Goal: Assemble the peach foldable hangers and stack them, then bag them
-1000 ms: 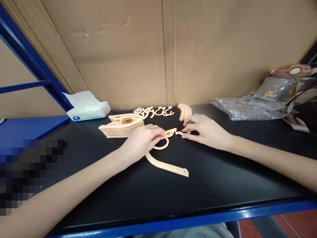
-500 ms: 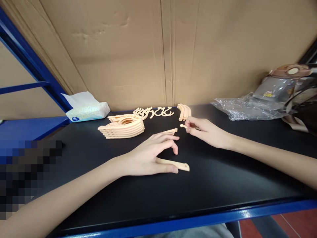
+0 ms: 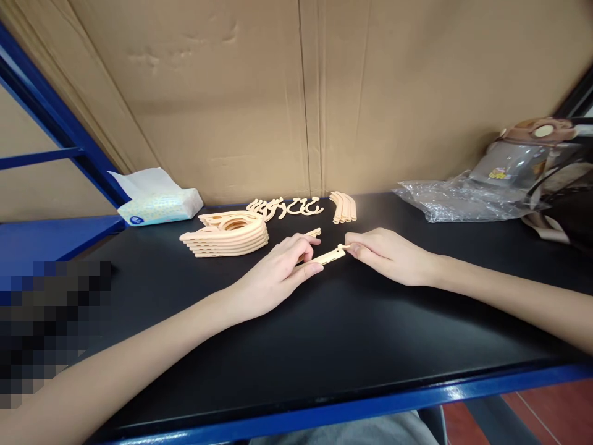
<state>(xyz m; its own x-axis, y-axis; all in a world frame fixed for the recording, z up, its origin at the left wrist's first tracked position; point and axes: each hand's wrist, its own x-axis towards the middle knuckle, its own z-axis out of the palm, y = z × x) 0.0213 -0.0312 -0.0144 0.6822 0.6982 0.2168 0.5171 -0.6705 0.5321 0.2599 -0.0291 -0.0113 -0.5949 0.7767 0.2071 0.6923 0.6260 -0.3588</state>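
Between the thumb and fingers of my left hand (image 3: 282, 269) is a cream plastic arm piece (image 3: 332, 256), its holed end pointing right. My right hand (image 3: 389, 254) pinches a small cream part (image 3: 343, 246), whose tip meets that holed end. Just beyond my left fingers lies another cream piece (image 3: 315, 233), partly hidden by them. A stack of cream hanger-shaped pieces (image 3: 227, 238) rests left of my left hand. Behind are loose cream hooks (image 3: 303, 207) and a row of short curved pieces (image 3: 343, 207).
A tissue pack (image 3: 162, 206) sits at the back left of the black table (image 3: 296, 364). Clear plastic wrap (image 3: 445, 201), a bottle (image 3: 504, 164) and a dark bag (image 3: 574, 204) are at the back right. Cardboard (image 3: 222, 105) stands behind.
My left hand has closed on the arm piece and lifted it up and away from the near side. Its holed end now meets the small part in my right hand.
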